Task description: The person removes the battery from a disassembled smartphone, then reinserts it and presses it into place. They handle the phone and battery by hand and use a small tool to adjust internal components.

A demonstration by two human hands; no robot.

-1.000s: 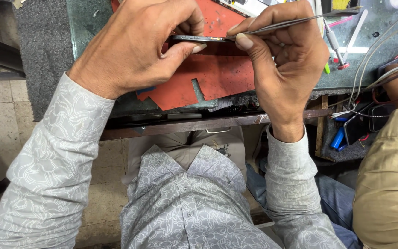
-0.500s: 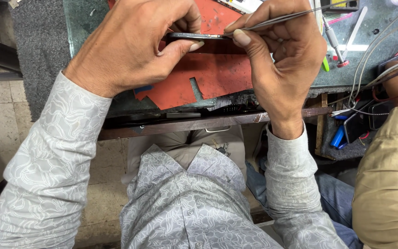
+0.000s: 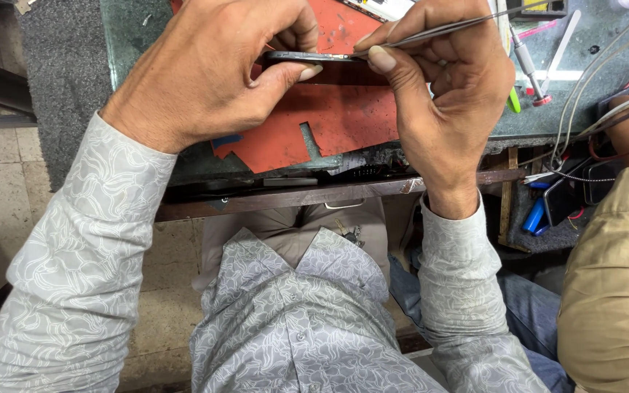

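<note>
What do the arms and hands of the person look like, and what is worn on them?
Both arms wear long sleeves of a light grey shirt with a pale swirling line pattern, ending in buttoned-looking cuffs at the wrists. The left hand and right hand are bare: no gloves, rings or watch visible.

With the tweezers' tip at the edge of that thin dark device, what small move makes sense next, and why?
Probably a slight push of the tweezers along the edge, held shallow. The left hand pinches the thin dark device edge-on above the red mat, and the right hand has the tip right at its rim, so only fine motion seems needed.
</note>
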